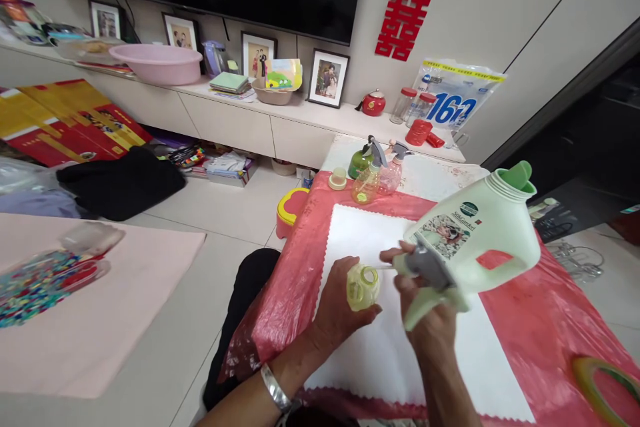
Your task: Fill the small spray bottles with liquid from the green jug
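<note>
My left hand (343, 303) is wrapped round a small pale yellow-green spray bottle (361, 290), its open neck tilted toward the right. In my right hand (427, 313) is a grey and light-green trigger spray head (430, 270), slightly blurred. Its thin tube points left to the bottle's mouth; I cannot tell whether the tip is inside. Just behind my right hand stands a large pale green detergent jug (480, 227) with its mouth uncovered and a green spout showing. Both hands are above a white scalloped sheet (390, 353) on the red plastic table cover (280, 313).
Several spray bottles, including a yellow one (367, 183), stand at the table's back beside a cream cap (338, 179). A tape roll (607, 380) lies front right. Left is a pink-covered surface (150, 293) with colourful beads (40, 283). A small stool (291, 212) stands behind.
</note>
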The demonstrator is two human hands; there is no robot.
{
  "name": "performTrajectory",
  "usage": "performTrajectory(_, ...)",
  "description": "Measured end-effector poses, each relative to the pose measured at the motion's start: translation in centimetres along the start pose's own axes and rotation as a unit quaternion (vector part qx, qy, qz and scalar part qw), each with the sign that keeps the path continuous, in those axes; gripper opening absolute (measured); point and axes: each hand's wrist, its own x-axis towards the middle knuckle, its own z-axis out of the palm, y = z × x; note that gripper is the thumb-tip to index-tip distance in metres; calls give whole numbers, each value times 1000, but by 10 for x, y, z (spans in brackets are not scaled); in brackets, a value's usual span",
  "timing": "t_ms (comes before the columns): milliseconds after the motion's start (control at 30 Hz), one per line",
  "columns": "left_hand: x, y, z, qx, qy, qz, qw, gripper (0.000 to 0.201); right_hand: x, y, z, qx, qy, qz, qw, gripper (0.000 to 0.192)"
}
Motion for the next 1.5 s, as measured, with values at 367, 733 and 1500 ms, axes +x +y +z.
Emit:
performTrajectory(367,-8,-11,-1,-41,-21,-3,999,79,71,-17,-53,-318,2,2,948,37)
performTrajectory(733,-8,-13,-3,-54,-22,10,998,79,56,68,-43,-556,-131,108,814,31)
performTrajectory(1500,-5,-9,-12,-12,-32,-52,998,76,-94,-15,-186,-565,-103,329,750,19)
